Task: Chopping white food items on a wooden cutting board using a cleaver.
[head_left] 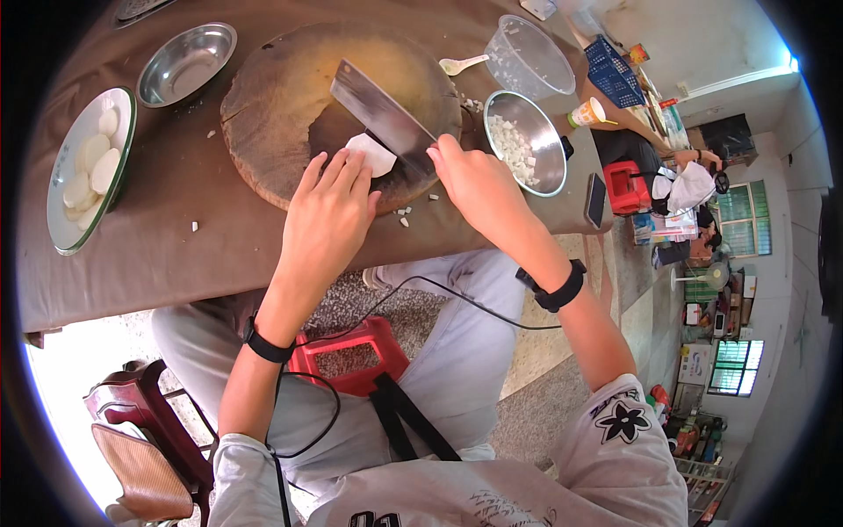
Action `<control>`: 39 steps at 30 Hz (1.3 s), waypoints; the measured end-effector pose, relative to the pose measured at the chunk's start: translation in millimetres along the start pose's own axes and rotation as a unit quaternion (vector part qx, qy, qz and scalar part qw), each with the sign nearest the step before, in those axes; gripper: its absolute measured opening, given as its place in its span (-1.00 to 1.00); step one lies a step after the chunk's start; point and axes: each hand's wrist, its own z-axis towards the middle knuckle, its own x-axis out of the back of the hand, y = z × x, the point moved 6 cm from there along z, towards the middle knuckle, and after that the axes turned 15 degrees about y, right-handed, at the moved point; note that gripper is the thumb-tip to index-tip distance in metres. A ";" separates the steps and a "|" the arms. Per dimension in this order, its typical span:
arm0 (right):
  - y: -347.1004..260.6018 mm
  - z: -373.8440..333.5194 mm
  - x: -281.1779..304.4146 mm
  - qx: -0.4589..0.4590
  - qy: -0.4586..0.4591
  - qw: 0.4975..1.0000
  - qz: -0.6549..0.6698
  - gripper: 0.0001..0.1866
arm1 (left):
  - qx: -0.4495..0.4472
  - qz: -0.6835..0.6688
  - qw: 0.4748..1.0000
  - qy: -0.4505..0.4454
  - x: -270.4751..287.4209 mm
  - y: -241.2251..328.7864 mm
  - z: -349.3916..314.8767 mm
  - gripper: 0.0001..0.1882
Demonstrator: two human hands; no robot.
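Observation:
A metal cleaver (386, 114) is held by its handle in my right hand (479, 184), whose fingers are wrapped round it. Its blade slants up to the left over a round wooden chopping board (272, 114). A white, flat-sided piece of vegetable (373, 156) lies near the board's front edge. The fingers of my left hand (329, 206) press down on that piece from the left, close beside the blade. Small white bits (403, 217) lie on the table by the board's front rim. The vegetable's exact kind cannot be told.
A plate (60, 189) with several round white slices stands at the left, next to a steel bowl (186, 66). Right of the board are a steel bowl of white dice (518, 145), a clear plastic tub (531, 57), a spoon (463, 64), a paper cup (587, 112) and a phone (595, 200).

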 end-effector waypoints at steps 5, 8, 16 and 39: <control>7.2 -22.6 -5.2 -0.040 0.039 0.997 0.055 -0.75 | -0.006 0.025 1.000 -0.003 4.2 -0.9 2.3 -0.70; -2.4 -17.4 1.0 0.008 0.054 0.998 0.023 -0.73 | 0.005 0.019 1.000 0.009 5.6 -4.0 1.2 -0.73; -13.8 6.8 2.1 0.058 0.003 0.998 -0.012 -0.73 | 0.002 0.029 1.000 0.008 4.2 -3.7 1.9 -0.74; 8.5 -11.3 -8.5 0.018 0.041 0.996 0.078 -0.72 | -0.010 0.055 0.998 0.030 7.2 -2.1 -1.9 -0.77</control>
